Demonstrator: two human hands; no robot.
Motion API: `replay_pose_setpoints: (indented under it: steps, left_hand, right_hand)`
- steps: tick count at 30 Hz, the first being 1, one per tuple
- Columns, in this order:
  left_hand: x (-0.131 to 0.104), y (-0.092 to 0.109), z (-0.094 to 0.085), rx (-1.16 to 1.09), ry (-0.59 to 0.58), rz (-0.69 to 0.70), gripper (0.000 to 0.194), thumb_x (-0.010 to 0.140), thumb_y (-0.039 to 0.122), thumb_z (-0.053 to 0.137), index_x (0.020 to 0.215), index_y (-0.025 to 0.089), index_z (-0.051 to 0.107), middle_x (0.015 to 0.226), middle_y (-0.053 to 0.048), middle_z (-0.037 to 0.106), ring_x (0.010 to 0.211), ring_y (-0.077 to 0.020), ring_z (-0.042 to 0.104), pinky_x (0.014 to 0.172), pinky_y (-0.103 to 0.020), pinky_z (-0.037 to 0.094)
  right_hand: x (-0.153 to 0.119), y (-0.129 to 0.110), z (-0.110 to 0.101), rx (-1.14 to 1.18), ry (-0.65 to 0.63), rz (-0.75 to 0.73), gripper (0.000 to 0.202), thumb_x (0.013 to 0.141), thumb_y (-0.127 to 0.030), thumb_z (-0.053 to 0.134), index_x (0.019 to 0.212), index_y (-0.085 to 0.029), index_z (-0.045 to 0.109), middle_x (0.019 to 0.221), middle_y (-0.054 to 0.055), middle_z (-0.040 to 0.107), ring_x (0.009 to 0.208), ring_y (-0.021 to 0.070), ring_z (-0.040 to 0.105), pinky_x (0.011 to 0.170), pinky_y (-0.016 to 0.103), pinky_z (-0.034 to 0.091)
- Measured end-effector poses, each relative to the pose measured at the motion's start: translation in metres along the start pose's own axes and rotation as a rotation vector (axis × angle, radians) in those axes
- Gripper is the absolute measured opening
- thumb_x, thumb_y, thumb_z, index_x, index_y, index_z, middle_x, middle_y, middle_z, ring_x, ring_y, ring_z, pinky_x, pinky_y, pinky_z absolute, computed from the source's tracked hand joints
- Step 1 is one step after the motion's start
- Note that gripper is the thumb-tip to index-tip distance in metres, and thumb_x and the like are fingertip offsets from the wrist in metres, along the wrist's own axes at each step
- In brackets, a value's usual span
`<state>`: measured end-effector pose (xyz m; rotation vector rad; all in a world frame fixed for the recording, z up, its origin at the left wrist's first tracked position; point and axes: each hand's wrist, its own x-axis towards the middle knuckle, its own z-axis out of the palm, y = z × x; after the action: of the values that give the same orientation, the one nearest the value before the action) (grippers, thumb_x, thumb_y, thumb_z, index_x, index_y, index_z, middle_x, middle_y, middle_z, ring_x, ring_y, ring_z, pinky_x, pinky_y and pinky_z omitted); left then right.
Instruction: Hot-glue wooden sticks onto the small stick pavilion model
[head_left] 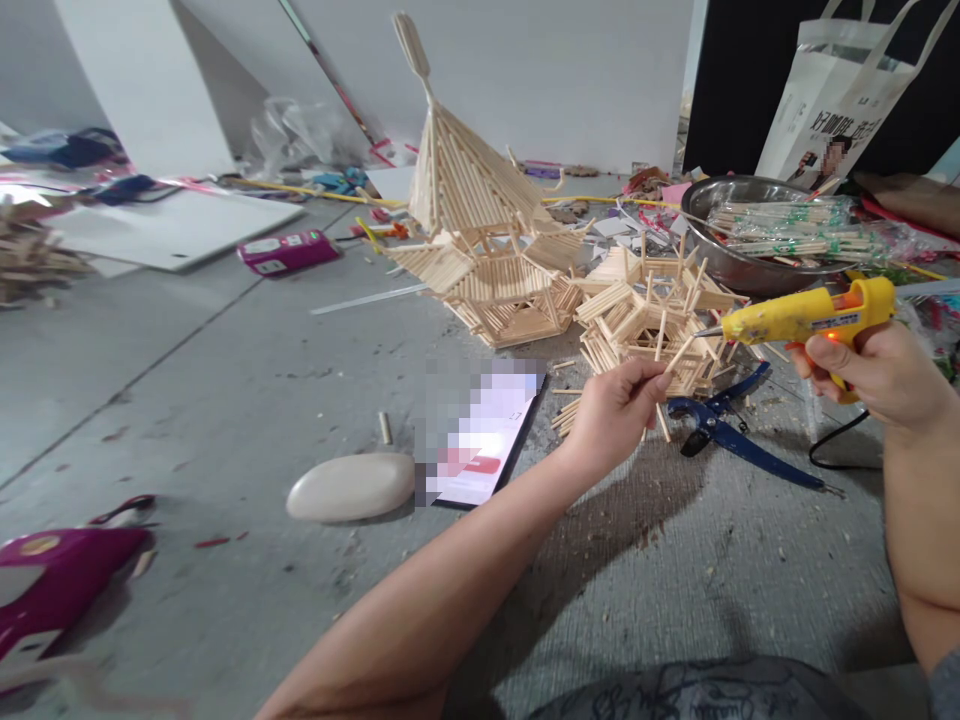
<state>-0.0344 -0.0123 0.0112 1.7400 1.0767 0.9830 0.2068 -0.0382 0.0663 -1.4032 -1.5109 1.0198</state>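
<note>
My right hand (892, 370) is wrapped round the handle of a yellow glue gun (802, 315), whose nozzle points left. Close to that nozzle is the tip of a short wooden stick (681, 355), pinched between thumb and fingers of my left hand (619, 405). Just behind both stands a small wooden stick structure (652, 300) with several upright sticks. Left of it rises a taller stick model with a pointed roof (472, 180). Blue-handled cutters (750, 450) lie on the floor below the glue gun.
A phone (487, 450) and a white oval case (352, 487) lie left of my forearm. A metal bowl (697, 235) holds bagged sticks at the right, before a white bag (832, 100). Purple packages (289, 252) and a white board (180, 225) lie left.
</note>
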Motion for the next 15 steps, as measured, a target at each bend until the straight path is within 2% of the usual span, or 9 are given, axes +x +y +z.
replay_pose_setpoints:
  steps: [15]
  left_hand:
    - [0.001,0.0023,0.001,-0.089,-0.034,-0.015,0.02,0.084,0.028,0.046,0.07,0.017,0.055,0.045,0.006,0.047,0.04,-0.0043,0.043,0.042,-0.018,0.035]
  right_hand:
    - [0.0005,0.0013,0.0012,-0.029,-0.015,0.011,0.032,0.07,-0.055,0.062,0.062,-0.024,0.058,0.052,0.0,0.049,0.035,0.0062,0.038,0.03,0.024,0.022]
